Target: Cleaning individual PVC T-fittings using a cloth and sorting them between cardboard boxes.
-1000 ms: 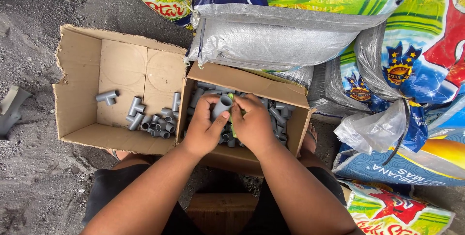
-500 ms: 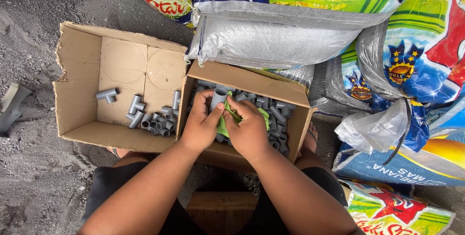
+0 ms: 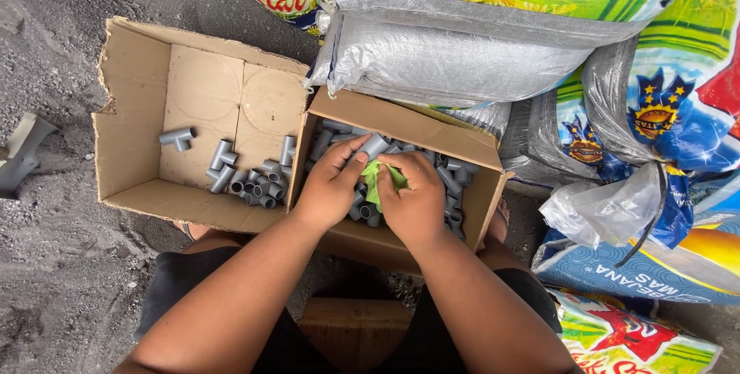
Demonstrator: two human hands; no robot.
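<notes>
Both hands have sunk lower into the right cardboard box (image 3: 482,197) since a second ago. Left hand (image 3: 330,189) pinches a grey pipe fitting (image 3: 373,146) at its fingertips; right hand (image 3: 415,203) closes around a green cloth (image 3: 375,176) between them. More grey fittings (image 3: 247,181) lie in the left box (image 3: 131,112) beside it.

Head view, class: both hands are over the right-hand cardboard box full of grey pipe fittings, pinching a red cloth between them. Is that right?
Not quite: the cloth is green, not red, as the head view shows. The rest holds: the left hand and right hand pinch it between them over the right-hand cardboard box full of grey pipe fittings.
</notes>
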